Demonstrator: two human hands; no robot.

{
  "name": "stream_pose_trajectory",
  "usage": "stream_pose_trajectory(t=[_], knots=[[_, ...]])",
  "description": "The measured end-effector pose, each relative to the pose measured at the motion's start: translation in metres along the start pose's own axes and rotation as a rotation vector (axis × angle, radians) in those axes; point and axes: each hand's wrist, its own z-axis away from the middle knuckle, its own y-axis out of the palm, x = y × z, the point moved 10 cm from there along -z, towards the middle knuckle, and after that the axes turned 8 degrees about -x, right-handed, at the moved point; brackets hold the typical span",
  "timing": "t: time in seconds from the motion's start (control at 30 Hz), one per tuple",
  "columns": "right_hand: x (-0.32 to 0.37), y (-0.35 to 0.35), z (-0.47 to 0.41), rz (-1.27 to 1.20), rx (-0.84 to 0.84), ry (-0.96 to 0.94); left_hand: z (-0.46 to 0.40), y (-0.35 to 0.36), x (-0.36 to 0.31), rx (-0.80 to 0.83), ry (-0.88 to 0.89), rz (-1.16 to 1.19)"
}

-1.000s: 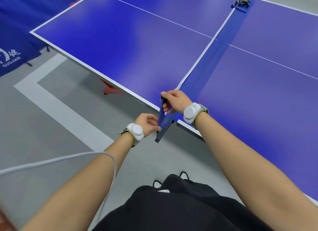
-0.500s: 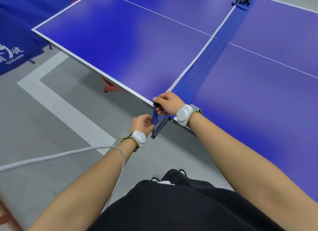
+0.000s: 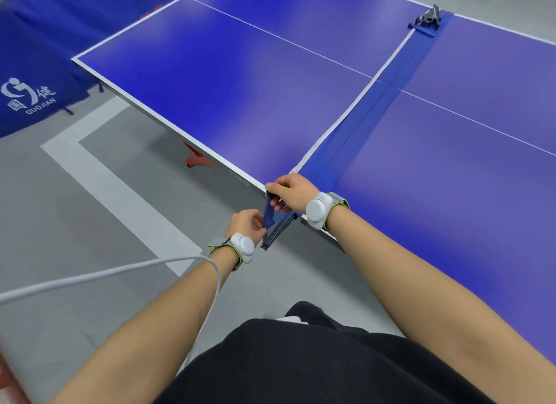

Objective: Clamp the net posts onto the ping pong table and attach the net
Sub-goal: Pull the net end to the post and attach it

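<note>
Blue net (image 3: 373, 114) end between both hands' grips

Blue net (image 3: 373, 108) flat across table (image 3: 210, 81); far post (image 3: 428, 17) clamped.

under my arms the blue ping pong table top (image 3: 240, 81) looks smooth with a soft satin sheen, its painted white lines flat. the blue woven mesh net (image 3: 376, 102) lies on it as matt cloth with a white tape edge. the dark post at the far side (image 3: 428, 17) looks like hard matt metal or plastic. the grey floor (image 3: 75, 223) looks matt.
</note>
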Motion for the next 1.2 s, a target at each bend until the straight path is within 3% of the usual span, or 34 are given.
stream_pose_trajectory(t=[0.67, 1.1, 1.2], knots=[[0.003, 0.013, 0.003, 0.003, 0.07, -0.042, -0.004, 0.01, 0.011, 0.064, -0.037, -0.045], [-0.021, 0.045, 0.001, 0.18, 0.171, -0.049, -0.007, 0.005, 0.014, 0.102, -0.027, -0.049], [-0.029, 0.052, 0.001, 0.092, 0.168, -0.011, -0.005, 0.004, 0.014, 0.111, -0.04, -0.024]])
